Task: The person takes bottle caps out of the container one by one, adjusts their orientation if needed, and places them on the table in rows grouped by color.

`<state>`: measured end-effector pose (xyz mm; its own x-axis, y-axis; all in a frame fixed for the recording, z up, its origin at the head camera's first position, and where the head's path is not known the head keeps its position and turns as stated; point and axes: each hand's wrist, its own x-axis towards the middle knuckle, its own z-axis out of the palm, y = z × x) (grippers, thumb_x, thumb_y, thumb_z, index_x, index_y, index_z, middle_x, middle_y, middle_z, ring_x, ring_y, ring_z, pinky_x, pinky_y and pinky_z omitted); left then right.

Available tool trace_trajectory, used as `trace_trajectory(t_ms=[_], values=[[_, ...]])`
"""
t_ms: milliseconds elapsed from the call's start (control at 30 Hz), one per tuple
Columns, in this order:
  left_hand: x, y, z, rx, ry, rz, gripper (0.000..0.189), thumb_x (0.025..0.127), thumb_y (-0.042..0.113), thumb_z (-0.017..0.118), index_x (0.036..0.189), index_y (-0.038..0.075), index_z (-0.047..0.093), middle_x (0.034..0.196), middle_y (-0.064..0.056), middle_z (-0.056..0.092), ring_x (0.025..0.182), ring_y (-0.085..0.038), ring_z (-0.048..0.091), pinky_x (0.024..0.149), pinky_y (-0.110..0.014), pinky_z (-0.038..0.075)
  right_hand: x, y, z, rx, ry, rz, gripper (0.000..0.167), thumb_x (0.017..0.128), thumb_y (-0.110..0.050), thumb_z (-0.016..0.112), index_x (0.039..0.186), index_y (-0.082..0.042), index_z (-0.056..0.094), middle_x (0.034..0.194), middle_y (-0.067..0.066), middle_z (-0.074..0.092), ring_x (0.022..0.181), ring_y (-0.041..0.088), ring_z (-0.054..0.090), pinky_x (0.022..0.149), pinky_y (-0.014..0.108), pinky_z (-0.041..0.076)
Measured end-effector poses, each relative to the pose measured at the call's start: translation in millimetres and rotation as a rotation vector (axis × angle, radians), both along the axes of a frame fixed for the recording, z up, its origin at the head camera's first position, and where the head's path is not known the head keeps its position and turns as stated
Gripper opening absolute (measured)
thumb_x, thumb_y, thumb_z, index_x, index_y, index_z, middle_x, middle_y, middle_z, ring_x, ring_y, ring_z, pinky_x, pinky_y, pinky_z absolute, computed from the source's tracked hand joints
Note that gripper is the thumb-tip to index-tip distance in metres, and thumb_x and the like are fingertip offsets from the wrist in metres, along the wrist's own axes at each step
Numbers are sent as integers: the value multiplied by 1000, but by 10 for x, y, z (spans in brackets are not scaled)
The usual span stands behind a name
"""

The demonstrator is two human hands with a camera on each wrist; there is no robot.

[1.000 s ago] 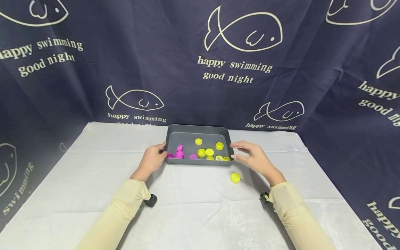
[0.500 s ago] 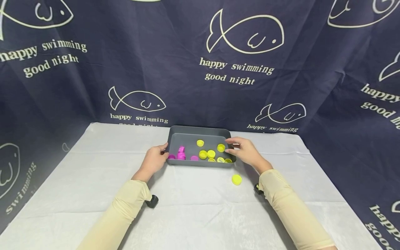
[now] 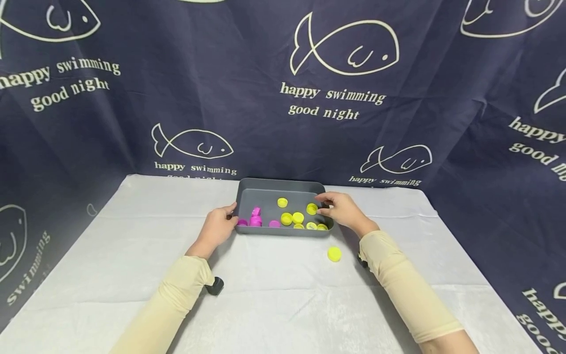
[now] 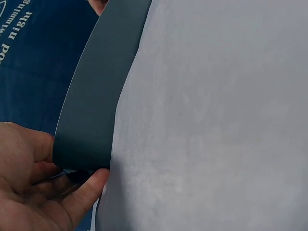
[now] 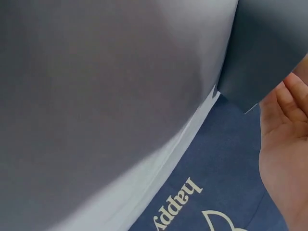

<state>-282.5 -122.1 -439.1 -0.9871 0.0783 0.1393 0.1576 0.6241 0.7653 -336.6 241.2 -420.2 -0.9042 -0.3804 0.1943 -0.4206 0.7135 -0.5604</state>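
Observation:
A dark grey rectangular tray [image 3: 265, 232] stands toward the far side of the table, tilted toward the person. My left hand [image 3: 214, 227] holds its left end; in the left wrist view, fingers and thumb [image 4: 89, 195] lie around the tray's corner. Over the right wall reaches my right hand [image 3: 346, 210], thumb and fingers parted, fingertips right beside a yellow bottle cap [image 3: 311, 209]. Several more yellow caps [image 3: 298, 218] lie in the tray's middle and right. Pink caps [image 3: 255, 221] are gathered at its left. In the right wrist view the tray wall hides the fingertips.
One yellow bottle cap [image 3: 334, 254] lies outside the tray, on the white tablecloth [image 3: 274, 295] near the tray's front right corner. A dark blue curtain [image 3: 247, 98] with fish drawings hangs close behind the tray and along both sides.
From outside the tray's right end, my right hand has moved left over the wall to the yellow bottle cap. The left hand keeps its place on the tray.

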Motion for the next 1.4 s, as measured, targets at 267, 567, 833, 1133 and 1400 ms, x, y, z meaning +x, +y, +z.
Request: trace_trajectory(t_ms=[267,567,833,1133,1400], values=[[31,16,9,7,-3,7,48,94,6,59,140,-4,50,139,-23,53,130,-34,51,98,-46,49,-32,-49,41,224,117,48,39,84,-16,80,119,-3,71,114,11,72,107,30,66,94,46,52],[24,17,24,-2,10,8,48,94,5,58,140,-5,50,137,-24,55,126,-33,55,95,-45,50,-46,-156,118,382,146,58,36,85,-18,79,117,-2,72,110,9,73,105,30,67,97,46,50],[61,22,55,-9,-7,7,48,95,6,59,141,-5,50,137,-24,55,124,-34,57,92,-44,52,-12,-242,114,463,131,-3,33,85,-21,79,115,-10,75,106,4,75,99,28,69,90,45,54],[52,31,53,-1,-16,12,48,95,6,59,141,-4,49,138,-23,55,130,-35,52,100,-46,49,-15,-238,80,496,178,-3,27,84,-22,80,109,-13,77,108,2,73,99,27,68,89,45,53],[53,31,51,3,-9,11,48,95,5,59,141,-5,50,137,-24,55,128,-35,54,99,-46,49,-25,-243,73,504,174,6,26,83,-25,81,107,-15,78,103,0,71,97,27,68,88,44,54]])
